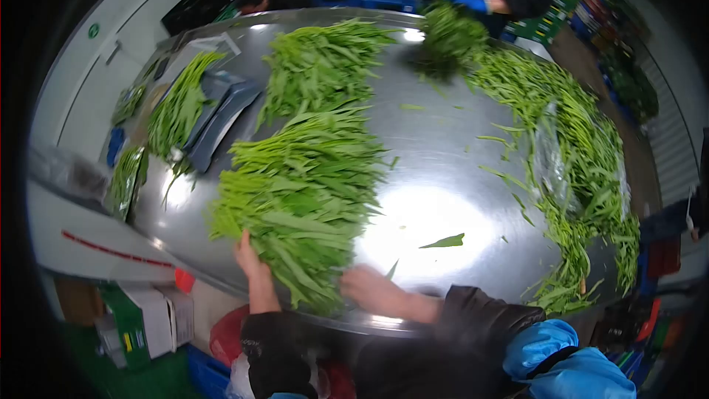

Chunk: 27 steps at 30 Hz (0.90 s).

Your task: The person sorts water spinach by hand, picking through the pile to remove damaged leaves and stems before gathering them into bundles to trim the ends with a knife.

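Observation:
A long pile of leafy green stems, which look like water spinach [295,177], lies on the steel table [436,155] with its cut ends to the left. At the near left edge of this pile is my left hand [255,266], touching the stems with a finger stretched out; leaves partly cover its other fingers. My right hand [373,292] is beside the leafy tips at the near end, smeared by motion, so whether it grips anything does not show. A single loose leaf [443,241] rests to the right of it.
Loose greens [576,125] with clear plastic among them line the right side. Across the table, a co-worker's blue-gloved hand [469,2] holds a blurred bunch [452,33]. At left, another bunch [181,103] lies by a grey tray-like object [221,114]. Cardboard boxes [159,314] stand below left.

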Available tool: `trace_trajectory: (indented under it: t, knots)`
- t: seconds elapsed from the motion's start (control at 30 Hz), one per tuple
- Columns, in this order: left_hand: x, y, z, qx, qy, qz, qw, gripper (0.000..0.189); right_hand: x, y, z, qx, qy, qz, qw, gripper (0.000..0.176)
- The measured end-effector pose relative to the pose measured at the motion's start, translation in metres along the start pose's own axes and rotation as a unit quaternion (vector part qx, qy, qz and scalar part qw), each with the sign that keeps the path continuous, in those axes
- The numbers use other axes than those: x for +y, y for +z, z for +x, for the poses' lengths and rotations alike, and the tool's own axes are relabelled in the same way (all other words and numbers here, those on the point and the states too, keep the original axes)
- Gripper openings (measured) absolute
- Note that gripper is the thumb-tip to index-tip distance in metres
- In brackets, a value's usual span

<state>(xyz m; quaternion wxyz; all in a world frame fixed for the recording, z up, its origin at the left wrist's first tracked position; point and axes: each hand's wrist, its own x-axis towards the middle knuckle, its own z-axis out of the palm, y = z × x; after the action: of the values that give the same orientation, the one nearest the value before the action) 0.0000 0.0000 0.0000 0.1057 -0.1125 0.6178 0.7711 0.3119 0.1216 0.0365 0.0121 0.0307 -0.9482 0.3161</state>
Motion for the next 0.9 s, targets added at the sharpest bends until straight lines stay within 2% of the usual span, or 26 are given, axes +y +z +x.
trace_trajectory:
  t: [0.03, 0.07, 0.13, 0.17, 0.2, 0.23, 0.27, 0.3, 0.37, 0.4, 0.5, 0.57, 0.6, 0.67, 0.7, 0.73, 0.77, 0.83, 0.87, 0.9]
  knots:
    - [0.011, -0.006, 0.004, 0.007, -0.043, 0.009, 0.999, 0.05, -0.003, 0.015, -0.013, -0.034, 0.0, -0.052, 0.998, 0.043]
    - [0.017, -0.016, 0.01, 0.011, -0.087, 0.021, 0.996, 0.045, -0.007, 0.023, -0.022, -0.028, 0.02, -0.057, 0.998, 0.043]
    - [0.024, -0.015, -0.001, 0.014, -0.049, 0.051, 0.997, 0.028, 0.009, 0.01, -0.084, 0.042, 0.001, -0.065, 0.997, 0.041]
    - [0.036, -0.005, -0.023, 0.008, -0.013, 0.087, 0.996, 0.024, 0.015, 0.0, -0.11, 0.051, 0.041, -0.074, 0.995, 0.041]
    - [0.044, 0.018, -0.061, 0.018, 0.102, 0.156, 0.982, 0.027, 0.025, -0.02, -0.135, 0.066, 0.049, -0.069, 0.994, 0.04]
    - [0.037, 0.001, -0.057, 0.062, 0.193, 0.238, 0.95, 0.034, 0.031, -0.033, -0.16, 0.084, 0.052, -0.056, 0.994, 0.039]
    - [0.029, -0.016, -0.048, 0.12, 0.234, 0.306, 0.915, 0.049, 0.037, -0.042, -0.189, 0.116, 0.05, -0.057, 0.99, 0.037]
    - [0.035, -0.022, -0.058, 0.126, 0.228, 0.406, 0.876, 0.06, 0.042, -0.047, -0.218, 0.125, 0.076, -0.067, 0.987, 0.037]
    - [0.019, -0.01, -0.09, 0.099, 0.26, 0.229, 0.933, 0.048, 0.056, -0.05, -0.264, 0.134, 0.101, -0.028, 0.985, 0.035]
    - [0.014, 0.009, -0.117, 0.088, 0.263, 0.223, 0.935, 0.048, 0.06, -0.055, -0.287, 0.143, 0.106, -0.035, 0.983, 0.035]
    - [-0.001, 0.059, -0.251, -0.034, 0.363, 0.246, 0.898, 0.076, 0.072, -0.078, -0.369, 0.138, 0.163, -0.021, 0.977, 0.037]
    - [-0.014, 0.092, -0.321, -0.116, 0.424, 0.262, 0.859, 0.095, 0.087, -0.107, -0.435, 0.234, 0.167, -0.015, 0.958, 0.038]
    - [-0.056, 0.088, -0.314, -0.037, 0.433, 0.306, 0.847, 0.085, 0.09, -0.131, -0.471, 0.251, 0.229, -0.021, 0.94, 0.037]
    - [-0.114, 0.122, -0.339, -0.092, 0.249, 0.354, 0.897, 0.055, 0.08, -0.178, -0.538, 0.3, 0.346, -0.07, 0.886, 0.035]
    - [-0.141, 0.145, -0.362, -0.128, 0.246, 0.343, 0.898, 0.054, 0.073, -0.194, -0.565, 0.328, 0.395, -0.122, 0.849, 0.034]
    - [-0.168, 0.178, -0.393, -0.162, 0.244, 0.324, 0.9, 0.053, 0.07, -0.194, -0.586, 0.319, 0.478, -0.118, 0.81, 0.036]
    - [-0.191, 0.205, -0.418, -0.211, 0.276, 0.37, 0.862, 0.051, 0.072, -0.187, -0.601, 0.328, 0.48, -0.123, 0.804, 0.036]
    - [-0.217, 0.251, -0.491, -0.284, 0.332, 0.455, 0.776, 0.049, 0.079, -0.158, -0.626, 0.207, 0.61, -0.051, 0.764, 0.052]
    - [-0.225, 0.271, -0.539, -0.306, 0.357, 0.491, 0.733, 0.05, 0.08, -0.152, -0.634, 0.252, 0.593, -0.044, 0.763, 0.045]
    - [-0.248, 0.281, -0.573, -0.387, 0.332, 0.415, 0.753, 0.052, 0.079, -0.15, -0.641, 0.259, 0.595, -0.037, 0.76, 0.045]
